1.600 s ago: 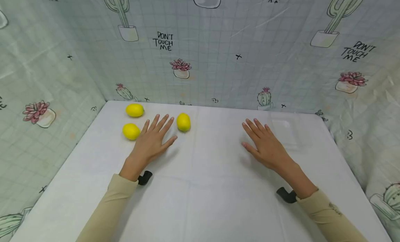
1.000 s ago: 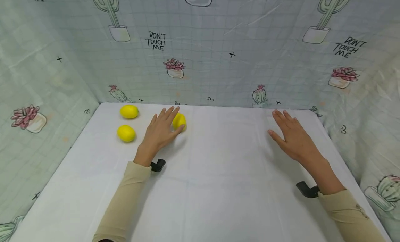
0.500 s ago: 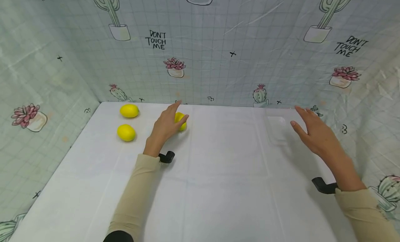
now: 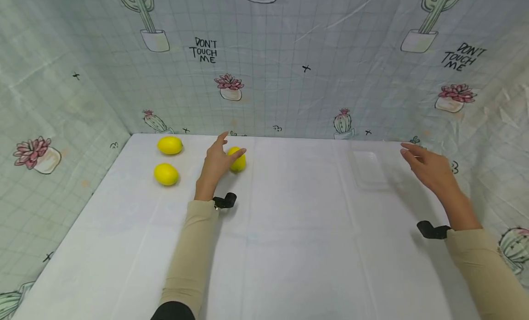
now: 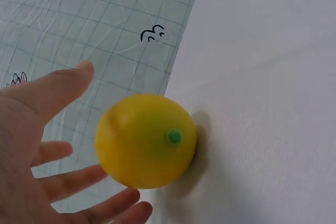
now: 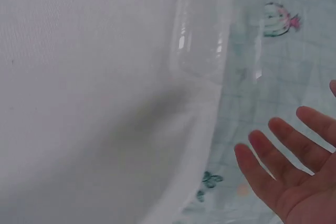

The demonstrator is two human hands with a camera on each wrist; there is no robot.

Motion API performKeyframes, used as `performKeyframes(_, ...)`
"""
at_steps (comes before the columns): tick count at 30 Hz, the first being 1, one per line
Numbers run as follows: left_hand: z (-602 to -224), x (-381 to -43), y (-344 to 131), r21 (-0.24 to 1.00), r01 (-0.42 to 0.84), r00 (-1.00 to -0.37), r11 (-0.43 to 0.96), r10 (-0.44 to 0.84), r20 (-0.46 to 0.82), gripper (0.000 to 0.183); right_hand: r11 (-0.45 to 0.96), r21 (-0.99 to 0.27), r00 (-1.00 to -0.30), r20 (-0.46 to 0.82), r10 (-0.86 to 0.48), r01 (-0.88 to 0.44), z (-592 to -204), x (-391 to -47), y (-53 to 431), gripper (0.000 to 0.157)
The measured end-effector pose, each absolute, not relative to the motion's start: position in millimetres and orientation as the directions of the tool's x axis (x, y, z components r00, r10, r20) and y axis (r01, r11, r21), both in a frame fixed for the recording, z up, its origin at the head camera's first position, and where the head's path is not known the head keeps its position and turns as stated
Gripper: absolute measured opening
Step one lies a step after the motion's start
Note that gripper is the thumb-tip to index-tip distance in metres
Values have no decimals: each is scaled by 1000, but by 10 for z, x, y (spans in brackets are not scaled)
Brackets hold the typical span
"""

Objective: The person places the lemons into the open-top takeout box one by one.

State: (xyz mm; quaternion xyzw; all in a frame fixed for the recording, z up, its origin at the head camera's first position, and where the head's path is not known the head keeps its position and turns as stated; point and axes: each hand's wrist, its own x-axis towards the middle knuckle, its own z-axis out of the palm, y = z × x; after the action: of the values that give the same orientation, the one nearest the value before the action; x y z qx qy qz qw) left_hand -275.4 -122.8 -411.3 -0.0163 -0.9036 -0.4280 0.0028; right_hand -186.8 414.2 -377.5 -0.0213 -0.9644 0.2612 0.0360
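Observation:
A yellow lemon [image 4: 239, 164] with a green stem end lies near the table's back edge. My left hand [image 4: 214, 163] is beside it, thumb and fingers spread around it. In the left wrist view, the thumb stands off the lemon [image 5: 147, 140], while some fingertips meet its outline; whether they touch it I cannot tell. On the right, a clear plastic tray [image 4: 368, 168] lies on the table. My right hand [image 4: 431, 171] hovers just right of the tray, holding nothing. Its fingers look loosely bent in the right wrist view, apart from the tray [image 6: 202, 30].
Two more lemons lie at the back left, one at the rear [image 4: 169, 145] and the other lemon [image 4: 166, 174] in front of it. A patterned cloth [image 4: 281, 95] hangs behind and along both sides of the white table [image 4: 297, 255].
My left hand has moved right and back to the lemon, its fingers now bent around it. My right hand has gone right, past the clear tray, and its fingers have drawn closer together.

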Motion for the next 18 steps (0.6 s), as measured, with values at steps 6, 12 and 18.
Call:
performKeyframes(6, -4152, -2773, -1214, 787, -4, -1000, 617, 6, -10, 73, 617, -780, -993, -117, 24, 107, -3970, -2041, 4345, 69)
performKeyframes(12, -4174, -2770, -1230, 781, -37, -996, 624, 39, -79, 68, 283, -931, -963, -259, -76, 229, -4080, -2055, 4502, 30)
performKeyframes(18, -4178, -2781, -1257, 767, -42, -988, 641, 86, -126, 63, 20, -979, -953, -204, -224, 205, -4226, -2091, 4548, 34)
